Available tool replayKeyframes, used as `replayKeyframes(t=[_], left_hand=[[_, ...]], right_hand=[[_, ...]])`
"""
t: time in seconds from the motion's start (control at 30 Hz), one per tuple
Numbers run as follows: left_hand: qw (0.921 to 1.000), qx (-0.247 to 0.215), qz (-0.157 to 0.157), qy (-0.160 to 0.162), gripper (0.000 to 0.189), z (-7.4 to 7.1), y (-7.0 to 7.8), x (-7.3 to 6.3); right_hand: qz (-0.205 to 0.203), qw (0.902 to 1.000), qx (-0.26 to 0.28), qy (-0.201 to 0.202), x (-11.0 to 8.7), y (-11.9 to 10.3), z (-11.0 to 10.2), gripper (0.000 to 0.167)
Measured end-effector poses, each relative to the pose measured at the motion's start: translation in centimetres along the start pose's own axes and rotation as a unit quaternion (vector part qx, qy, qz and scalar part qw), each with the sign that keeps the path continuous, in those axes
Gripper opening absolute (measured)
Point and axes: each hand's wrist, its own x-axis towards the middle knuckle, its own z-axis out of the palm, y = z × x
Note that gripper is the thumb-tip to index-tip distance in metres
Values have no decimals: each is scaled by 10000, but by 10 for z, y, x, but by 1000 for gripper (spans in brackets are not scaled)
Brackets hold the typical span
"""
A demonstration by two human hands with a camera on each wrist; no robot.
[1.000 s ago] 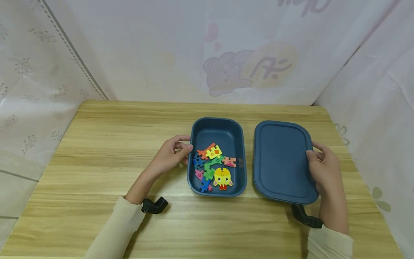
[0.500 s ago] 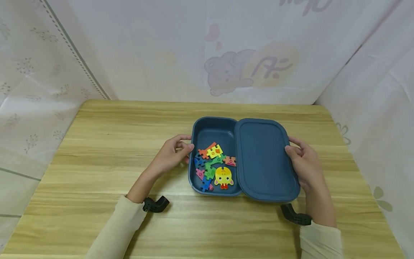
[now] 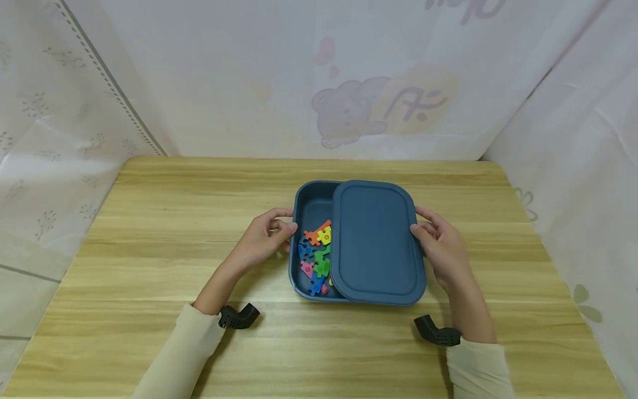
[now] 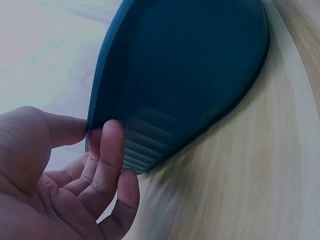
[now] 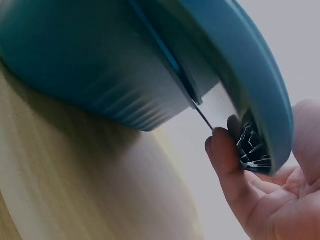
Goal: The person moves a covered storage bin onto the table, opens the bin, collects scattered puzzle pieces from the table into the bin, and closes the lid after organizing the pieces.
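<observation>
A dark blue box [image 3: 314, 206] stands on the table with several colourful puzzle pieces [image 3: 321, 267] inside, pink, green, blue, orange and yellow. Its matching lid [image 3: 379, 244] is over the right part of the box and hides the pieces there, all but a sliver of one yellow piece. My left hand [image 3: 261, 238] pinches the box's left rim, thumb at the edge and fingers against the outer wall. On the far side, my right hand [image 3: 443, 244] grips the lid's right edge. In the right wrist view the lid [image 5: 250, 65] is tilted, its right edge raised above the box.
The wooden table [image 3: 199, 188] has rounded back corners. A pale printed cloth [image 3: 224, 83] hangs behind it and along both sides. Black wrist cameras [image 3: 239, 317] are strapped on both forearms, close above the tabletop.
My right hand has carried the lid leftward, from beside the box to over its right part. It now covers the yellow animal-face piece almost wholly. The left hand and box have stayed put.
</observation>
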Motion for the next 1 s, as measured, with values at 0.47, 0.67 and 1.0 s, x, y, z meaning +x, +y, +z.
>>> replayKeyframes(t=[0.47,0.67,1.0], left_hand=[[9999,78,29,78,45,0,0,-1],[9999,40,-8,96,44,0,0,-1],[9998,-7,-157,81,53,1,-1,-2]], right_hand=[[-516,9951,-772,325,2,0,33,59],[-955,9875,-1136,532,1,0,50,53],[-1424,9790,-1292,678,0,-2,66,46]])
